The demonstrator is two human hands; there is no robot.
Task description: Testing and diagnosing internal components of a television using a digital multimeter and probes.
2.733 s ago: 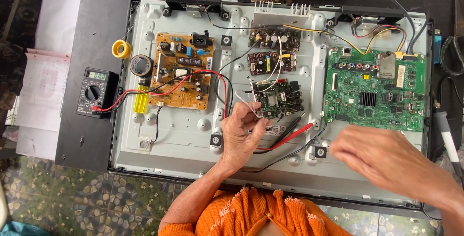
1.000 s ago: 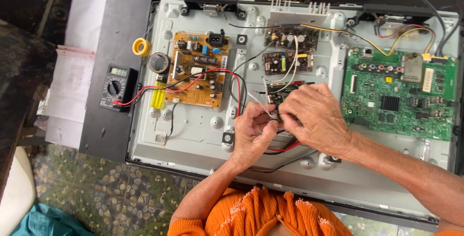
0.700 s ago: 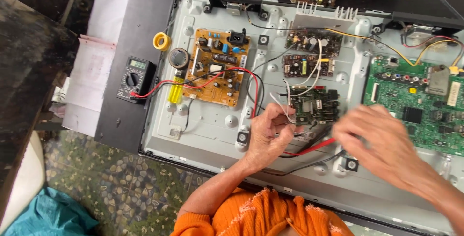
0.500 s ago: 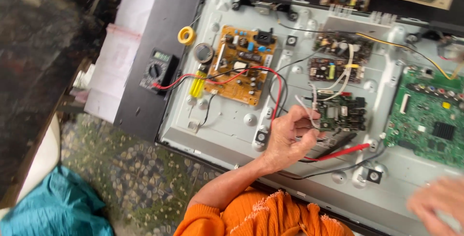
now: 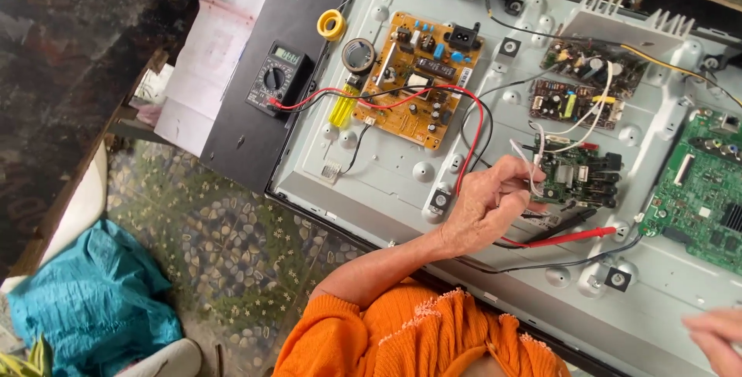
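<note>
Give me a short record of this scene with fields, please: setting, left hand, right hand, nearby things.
setting: opened flat screen back panel with circuit boards
left hand: pinches thin white wires beside small dark board
right hand: at frame edge, appears empty
nearby things: red probe, tan board, multimeter, green board

1. Your right hand is running off the lower right corner, blurred, so its grip is not showing.
2. Your left hand is hiding whatever its fingertips are pinching.
3. The green circuit board is getting cut off by the right edge.
4. The multimeter display is reading too small.
</note>
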